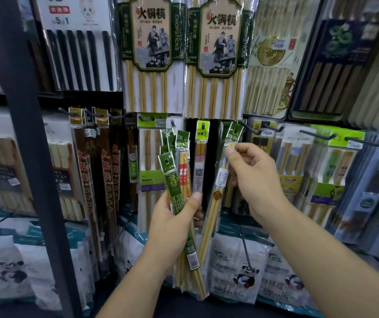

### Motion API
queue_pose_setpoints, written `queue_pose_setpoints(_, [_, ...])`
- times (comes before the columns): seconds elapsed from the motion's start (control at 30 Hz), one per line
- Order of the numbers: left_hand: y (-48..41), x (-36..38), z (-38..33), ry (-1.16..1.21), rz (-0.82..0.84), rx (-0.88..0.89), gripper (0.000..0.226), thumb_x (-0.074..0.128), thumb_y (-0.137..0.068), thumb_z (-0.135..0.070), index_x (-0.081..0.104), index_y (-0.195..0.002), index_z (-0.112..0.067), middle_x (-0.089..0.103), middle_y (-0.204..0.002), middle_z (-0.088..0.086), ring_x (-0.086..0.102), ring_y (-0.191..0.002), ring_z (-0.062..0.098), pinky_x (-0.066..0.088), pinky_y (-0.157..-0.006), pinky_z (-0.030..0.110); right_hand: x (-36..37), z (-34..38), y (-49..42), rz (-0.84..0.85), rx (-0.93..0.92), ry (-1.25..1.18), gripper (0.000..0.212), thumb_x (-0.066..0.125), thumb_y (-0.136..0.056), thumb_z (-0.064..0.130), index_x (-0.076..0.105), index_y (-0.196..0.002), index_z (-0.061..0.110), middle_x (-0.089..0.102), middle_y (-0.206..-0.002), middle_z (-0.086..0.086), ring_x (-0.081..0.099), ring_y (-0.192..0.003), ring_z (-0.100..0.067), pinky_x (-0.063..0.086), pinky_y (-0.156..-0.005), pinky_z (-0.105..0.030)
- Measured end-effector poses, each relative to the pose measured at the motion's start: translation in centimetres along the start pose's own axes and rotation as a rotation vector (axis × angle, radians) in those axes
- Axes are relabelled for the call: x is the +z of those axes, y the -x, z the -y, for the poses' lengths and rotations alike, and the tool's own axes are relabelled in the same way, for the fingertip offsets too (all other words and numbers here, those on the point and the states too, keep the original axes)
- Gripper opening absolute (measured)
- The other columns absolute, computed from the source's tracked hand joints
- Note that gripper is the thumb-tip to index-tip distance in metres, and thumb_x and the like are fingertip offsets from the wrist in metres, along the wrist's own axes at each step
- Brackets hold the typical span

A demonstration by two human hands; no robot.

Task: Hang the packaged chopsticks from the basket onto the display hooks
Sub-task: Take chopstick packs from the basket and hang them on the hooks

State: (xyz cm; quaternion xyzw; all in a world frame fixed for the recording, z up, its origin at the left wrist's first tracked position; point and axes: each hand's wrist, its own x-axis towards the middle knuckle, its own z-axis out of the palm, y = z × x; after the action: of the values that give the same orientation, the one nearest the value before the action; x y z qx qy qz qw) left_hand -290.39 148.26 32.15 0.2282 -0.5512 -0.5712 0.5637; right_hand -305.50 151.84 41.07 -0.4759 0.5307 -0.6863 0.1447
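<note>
My left hand (174, 216) grips a fanned bundle of narrow chopstick packs (179, 177) with green header cards, held upright in front of the display. My right hand (252, 177) pinches another pack or two of green-headed chopsticks (220, 180) near the top end, tilted so the header (234, 131) leans up and right toward a dark display hook (251, 130). Whether the header's hole is on the hook I cannot tell. The basket is out of view.
Hanging chopstick packs fill the wall: large bamboo sets (151, 53) above, dark red packs (106, 171) left, lighter sets (298, 161) right. Bare dark hooks (314, 135) stick out. A dark metal post (30, 145) crosses the left. Panda-printed bags (243, 271) sit below.
</note>
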Motion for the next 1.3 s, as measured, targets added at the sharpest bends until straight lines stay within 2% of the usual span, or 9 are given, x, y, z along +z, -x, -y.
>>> queue_pose_setpoints(0.07, [0.0,0.1,-0.1,0.021,0.005,-0.012,0.023,0.075,-0.082,-0.041,0.069,-0.093,-0.022,0.071,-0.076,0.002,0.067,-0.068,0.019,0.058,-0.061,0.029,0.0,0.3,-0.5,-0.017,-0.002,-0.001,0.019,0.061,-0.102,0.033,0.072,-0.088,0.026,0.060,-0.071,0.008,0.054,-0.072,-0.013,0.045,-0.069,-0.035])
queue_pose_setpoints(0.13, [0.0,0.1,-0.1,0.011,0.022,-0.017,0.010,0.073,-0.089,-0.038,0.070,-0.085,-0.030,0.069,-0.075,0.002,0.065,-0.067,0.018,0.056,-0.059,0.029,0.1,0.5,-0.8,-0.020,-0.014,0.019,0.023,0.059,-0.102,0.034,0.073,-0.086,0.026,0.059,-0.068,0.009,0.053,-0.071,-0.013,0.045,-0.069,-0.035])
queue_pose_setpoints(0.27, [0.0,0.1,0.0,-0.020,0.032,-0.015,0.019,0.070,-0.097,-0.030,0.069,-0.079,-0.035,0.068,-0.074,0.002,0.062,-0.064,0.016,0.054,-0.056,0.029,0.3,0.5,-1.1,-0.031,-0.028,0.052,0.026,0.060,-0.102,0.035,0.072,-0.084,0.020,0.058,-0.072,0.000,0.053,-0.070,-0.016,0.046,-0.069,-0.038])
queue_pose_setpoints(0.43, [0.0,0.1,0.0,-0.025,0.040,-0.004,0.017,0.071,-0.097,-0.029,0.069,-0.080,-0.032,0.068,-0.074,0.002,0.063,-0.064,0.016,0.054,-0.056,0.028,0.5,0.1,-1.5,-0.052,0.017,0.112,0.029,0.060,-0.101,0.039,0.070,-0.082,0.019,0.048,-0.053,0.017,0.045,-0.057,-0.006,0.040,-0.063,-0.027])
queue_pose_setpoints(0.7, [0.0,0.0,0.1,-0.020,0.037,0.003,0.013,0.072,-0.095,-0.030,0.066,-0.090,-0.020,0.066,-0.073,0.005,0.063,-0.063,0.018,0.054,-0.056,0.027,0.6,-1.0,-2.5,-0.080,0.008,0.232,0.039,0.058,-0.100,0.045,0.069,-0.079,0.013,0.048,-0.050,0.015,0.045,-0.053,0.000,0.040,-0.058,-0.019])
queue_pose_setpoints(0.83, [0.0,0.1,0.0,-0.005,0.067,-0.012,0.015,0.073,-0.095,-0.038,0.068,-0.080,-0.036,0.063,-0.068,0.005,0.063,-0.061,0.019,0.056,-0.058,0.031,0.6,-1.7,-2.3,-0.104,0.002,0.310,0.035,0.061,-0.098,0.047,0.064,-0.078,0.019,0.059,-0.067,0.009,0.054,-0.064,-0.006,0.040,-0.061,-0.026])
queue_pose_setpoints(1.0, [-0.2,0.2,-0.1,0.021,0.100,-0.049,0.013,0.070,-0.090,-0.044,0.068,-0.079,-0.038,0.065,-0.065,0.003,0.065,-0.061,0.020,0.057,-0.058,0.031,1.0,-2.2,-0.2,-0.139,0.026,0.312,0.026,0.065,-0.096,0.046,0.058,-0.088,0.021,0.059,-0.081,0.006,0.055,-0.071,-0.006,0.039,-0.061,-0.022])
queue_pose_setpoints(1.2, [0.1,0.2,-0.2,0.006,0.152,-0.017,0.008,0.072,-0.097,-0.027,0.070,-0.088,-0.029,0.068,-0.072,0.003,0.067,-0.063,0.023,0.057,-0.056,0.032,2.1,-0.3,2.4,0.196,-0.023,0.053,0.017,0.068,-0.096,0.035,0.071,-0.087,0.020,0.072,-0.084,-0.004,0.065,-0.071,-0.005,0.054,-0.064,-0.017])
queue_pose_setpoints(1.3, [0.1,0.1,-0.2,0.029,0.158,-0.012,0.004,0.074,-0.091,-0.029,0.071,-0.093,-0.028,0.070,-0.077,0.001,0.070,-0.068,0.023,0.059,-0.057,0.033,2.2,0.2,2.5,0.212,-0.050,0.068,0.011,0.072,-0.094,0.025,0.071,-0.088,0.016,0.071,-0.083,-0.009,0.066,-0.071,-0.010,0.056,-0.065,-0.020])
